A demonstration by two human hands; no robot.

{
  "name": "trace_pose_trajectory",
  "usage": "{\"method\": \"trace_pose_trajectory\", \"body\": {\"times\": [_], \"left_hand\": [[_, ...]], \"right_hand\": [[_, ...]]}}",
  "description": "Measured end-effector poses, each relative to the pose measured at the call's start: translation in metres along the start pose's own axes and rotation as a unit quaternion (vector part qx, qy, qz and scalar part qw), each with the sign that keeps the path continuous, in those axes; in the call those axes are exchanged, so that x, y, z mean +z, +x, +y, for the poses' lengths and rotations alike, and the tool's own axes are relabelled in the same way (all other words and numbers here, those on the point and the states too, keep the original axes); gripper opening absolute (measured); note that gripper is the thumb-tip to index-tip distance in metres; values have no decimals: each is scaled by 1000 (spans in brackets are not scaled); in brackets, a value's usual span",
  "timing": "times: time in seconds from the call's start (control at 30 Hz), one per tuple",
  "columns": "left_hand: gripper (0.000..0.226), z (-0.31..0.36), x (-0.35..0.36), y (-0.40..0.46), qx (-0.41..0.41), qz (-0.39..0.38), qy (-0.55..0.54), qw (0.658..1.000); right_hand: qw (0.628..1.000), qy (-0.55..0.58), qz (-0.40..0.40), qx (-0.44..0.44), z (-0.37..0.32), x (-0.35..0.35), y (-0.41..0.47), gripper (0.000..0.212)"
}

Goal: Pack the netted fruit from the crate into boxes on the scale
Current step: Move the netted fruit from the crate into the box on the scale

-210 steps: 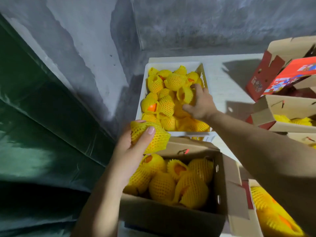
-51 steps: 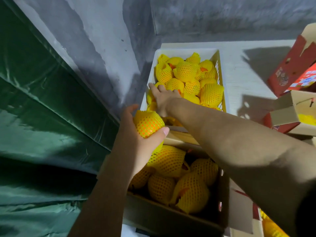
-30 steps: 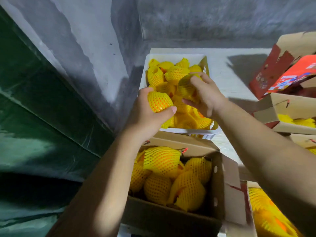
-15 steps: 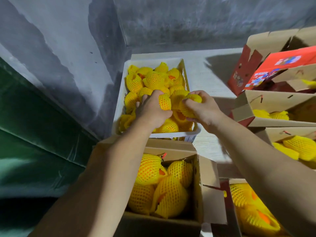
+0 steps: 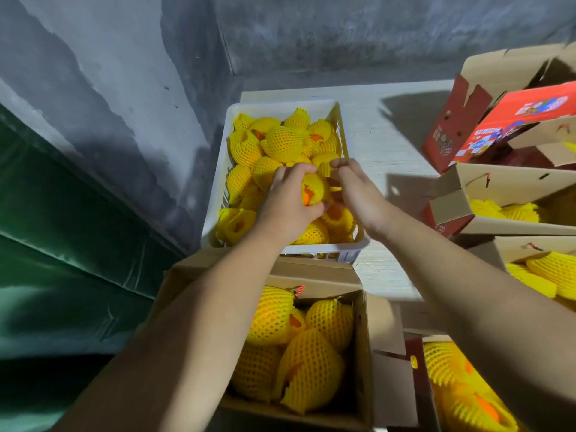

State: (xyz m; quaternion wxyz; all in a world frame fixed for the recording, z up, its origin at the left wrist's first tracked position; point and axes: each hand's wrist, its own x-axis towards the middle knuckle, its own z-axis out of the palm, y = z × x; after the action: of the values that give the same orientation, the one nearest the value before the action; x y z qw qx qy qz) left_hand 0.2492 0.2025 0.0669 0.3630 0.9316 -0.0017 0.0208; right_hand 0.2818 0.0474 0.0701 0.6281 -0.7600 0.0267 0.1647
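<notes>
A white plastic crate [image 5: 215,213] against the wall holds several oranges in yellow foam netting [image 5: 282,141]. Both my hands are over its near half. My left hand [image 5: 285,201] grips a netted orange [image 5: 313,190] whose orange skin shows through a gap. My right hand [image 5: 355,190] is right beside it, fingers curled and pinching the yellow net of that fruit at its far end. Below the crate an open cardboard box [image 5: 363,353] holds several netted oranges [image 5: 308,369]. The scale under it is hidden.
More open cardboard boxes with netted fruit stand at the right [image 5: 511,226] and lower right [image 5: 467,388]. A red printed carton [image 5: 511,120] stands at the back right. A grey wall and a green tarp [image 5: 62,244] close off the left. A pale tabletop [image 5: 392,132] lies behind.
My left hand carried its netted orange from above the box back over the crate. My right hand came across to meet it, and both now work on the one fruit.
</notes>
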Motion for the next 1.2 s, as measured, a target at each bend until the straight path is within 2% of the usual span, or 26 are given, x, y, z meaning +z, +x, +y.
{"method": "trace_pose_trajectory", "body": {"times": [0.03, 0.07, 0.1, 0.13, 0.17, 0.2, 0.3, 0.37, 0.47, 0.6, 0.7, 0.77, 0.9, 0.97, 1.07, 1.2], "left_hand": [[67, -1, -2, 1, -11, 5, -5, 1000], [66, -2, -2, 2, -17, 4, -1, 1000], [65, -2, -2, 2, -19, 2, 5, 1000], [65, 0, -1, 3, -20, 3, 8, 1000], [64, 2, 0, 4, -22, 7, 5, 1000], [64, 4, 1, 4, -25, 14, -3, 1000], [66, 7, 4, 7, -25, 36, -14, 999], [73, 8, 4, 11, -32, 30, 4, 999], [84, 7, -2, 19, -89, 1, 40, 995], [69, 6, -7, 11, -81, 20, 29, 996], [54, 9, -7, -2, -48, 43, -29, 997], [52, 13, -10, -13, -42, 33, -150, 987], [83, 26, -31, -45, -114, -52, -392, 911], [82, 25, -41, -64, -114, -73, -468, 873], [58, 19, -53, -95, -97, -52, -490, 864], [72, 4, -73, -135, -119, -35, -463, 878]], "right_hand": [[981, -185, 43, -35, 5, -10, 2, 48], [916, -397, 41, -46, 12, -19, 3, 53], [826, -562, 17, -38, 20, -23, 4, 60], [752, -659, -7, -22, 28, -25, 4, 65], [714, -700, -18, 0, 34, -23, 6, 67], [706, -708, -17, 18, 39, -18, 9, 67], [727, -685, 15, 45, 46, -4, 19, 60], [769, -637, 40, 43, 51, -2, 20, 60], [819, -571, 56, 11, 56, -11, 12, 72], [864, -492, 77, -76, 51, -22, -13, 89], [938, -310, 81, -129, 39, -21, -31, 72], [965, -209, 61, -146, 25, -19, -40, 67], [970, -143, 12, -198, -8, -9, -67, 75], [968, -124, -11, -218, -22, 0, -83, 75], [959, -146, -29, -240, -36, 17, -107, 69], [940, -223, -64, -251, -39, 47, -143, 80]]}}
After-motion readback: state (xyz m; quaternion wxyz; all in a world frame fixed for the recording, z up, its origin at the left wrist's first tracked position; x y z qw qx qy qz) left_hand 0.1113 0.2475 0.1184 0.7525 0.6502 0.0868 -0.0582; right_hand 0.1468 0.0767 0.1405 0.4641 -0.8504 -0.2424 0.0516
